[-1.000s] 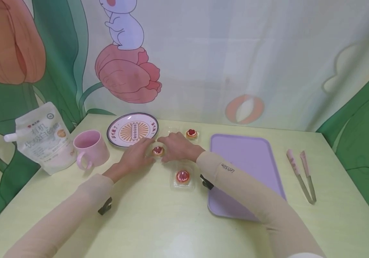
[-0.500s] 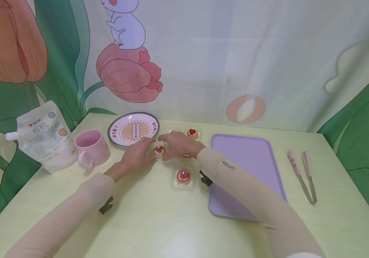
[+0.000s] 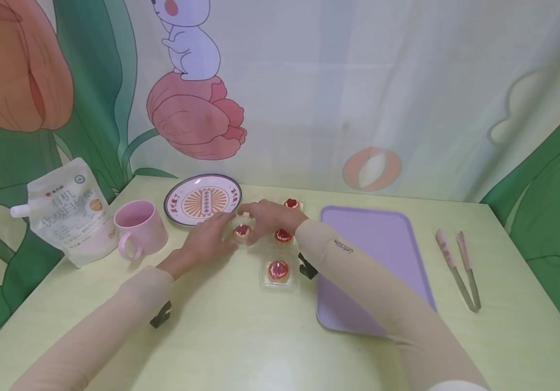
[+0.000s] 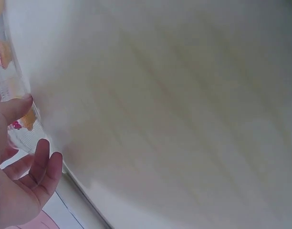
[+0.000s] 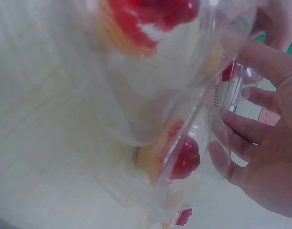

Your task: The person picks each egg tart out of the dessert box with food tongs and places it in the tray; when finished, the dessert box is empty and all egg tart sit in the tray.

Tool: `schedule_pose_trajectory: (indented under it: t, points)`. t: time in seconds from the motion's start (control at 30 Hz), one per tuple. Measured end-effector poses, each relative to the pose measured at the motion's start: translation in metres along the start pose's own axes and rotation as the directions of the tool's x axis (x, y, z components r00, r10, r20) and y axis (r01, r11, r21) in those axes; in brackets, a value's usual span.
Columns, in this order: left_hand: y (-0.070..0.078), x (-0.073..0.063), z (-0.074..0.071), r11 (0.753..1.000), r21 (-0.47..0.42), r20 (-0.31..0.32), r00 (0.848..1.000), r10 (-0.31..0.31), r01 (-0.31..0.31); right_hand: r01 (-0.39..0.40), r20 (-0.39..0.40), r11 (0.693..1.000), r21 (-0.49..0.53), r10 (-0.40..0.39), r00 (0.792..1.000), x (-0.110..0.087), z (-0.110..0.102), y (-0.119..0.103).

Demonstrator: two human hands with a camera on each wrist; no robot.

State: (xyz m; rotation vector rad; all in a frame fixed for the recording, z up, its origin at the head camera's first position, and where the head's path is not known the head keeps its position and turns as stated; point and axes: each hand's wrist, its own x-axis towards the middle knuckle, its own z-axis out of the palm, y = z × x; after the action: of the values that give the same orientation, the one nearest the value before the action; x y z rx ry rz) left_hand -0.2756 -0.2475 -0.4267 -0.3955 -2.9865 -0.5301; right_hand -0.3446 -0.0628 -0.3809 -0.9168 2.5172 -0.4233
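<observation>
A small tart with red topping (image 3: pixel 242 232) sits in a clear plastic box (image 3: pixel 234 222) between my two hands in the head view. My left hand (image 3: pixel 208 239) holds the box's left side; the left wrist view shows the thumb (image 4: pixel 19 109) against its edge. From the other side my right hand (image 3: pixel 272 217) grips the same box, its fingers (image 5: pixel 246 128) at the clear plastic in the right wrist view. Whether the lid is raised cannot be made out. Close to my right hand are more boxed tarts: one below the wrist (image 3: pixel 283 235), one nearer me (image 3: pixel 278 270), one behind (image 3: pixel 291 203).
A round plate (image 3: pixel 203 199) lies behind my left hand. Left of it stand a pink mug (image 3: pixel 141 228) and a white spouted pouch (image 3: pixel 71 212). A purple tray (image 3: pixel 372 239) lies right, partly under my right forearm, with tongs (image 3: pixel 460 271) beyond it.
The hands keep hold of the boxed tart with little movement. My right wrist has shifted slightly, and the tart beneath it has come into view. The head view has tilted a little.
</observation>
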Motion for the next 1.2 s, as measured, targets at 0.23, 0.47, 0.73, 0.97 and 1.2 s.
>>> schedule_pose_trajectory:
  t: [0.23, 0.47, 0.73, 0.97, 1.2]
  points:
    - [-0.002, -0.003, -0.005, 0.999, 0.011, 0.024, 0.999, 0.041, -0.042, 0.012, 0.012, 0.999, 0.042, -0.012, 1.0, -0.002, -0.002, -0.001]
    - [-0.007, -0.003, -0.016, 0.998, -0.023, 0.029, 0.998, 0.059, -0.058, 0.107, -0.025, 0.994, 0.003, -0.106, 0.994, -0.002, -0.009, 0.001]
    - [-0.007, -0.001, -0.038, 0.972, -0.175, -0.173, 0.977, 0.124, -0.155, 0.186, -0.057, 0.955, 0.231, -0.178, 0.982, -0.008, -0.036, 0.006]
    - [-0.001, 0.0, -0.042, 0.934, -0.169, -0.446, 0.869, 0.214, -0.316, 0.154, -0.003, 0.799, 0.581, -0.188, 0.982, -0.012, -0.045, 0.014]
    - [0.001, 0.0, -0.042, 0.931, -0.128, -0.584, 0.785, 0.207, -0.341, 0.127, 0.058, 0.644, 0.755, -0.259, 0.964, -0.013, -0.044, 0.012]
